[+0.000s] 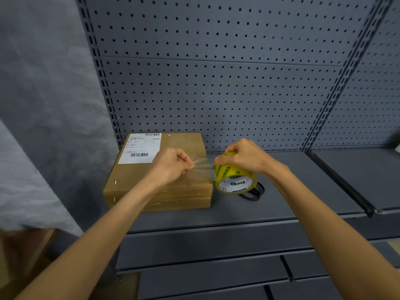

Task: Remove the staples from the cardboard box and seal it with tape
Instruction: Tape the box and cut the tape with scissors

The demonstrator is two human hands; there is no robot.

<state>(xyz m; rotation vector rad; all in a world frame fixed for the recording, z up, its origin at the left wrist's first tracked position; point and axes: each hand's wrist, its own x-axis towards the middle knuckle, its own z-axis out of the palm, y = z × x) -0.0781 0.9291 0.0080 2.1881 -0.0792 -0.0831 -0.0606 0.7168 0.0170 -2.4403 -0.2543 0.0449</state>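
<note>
Right hand grips tape roll steady; left hand fingers pinch clear tape end, drawing strip over cardboard box on shelf, likely for sealing.

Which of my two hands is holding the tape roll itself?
The right hand grips the yellow tape roll from above, beside the cardboard box. The left hand only pinches the clear tape end pulled from it.

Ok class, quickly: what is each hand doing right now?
Left hand: pinches the pulled-out tape strip.
Right hand: grips the yellow tape roll.
</note>
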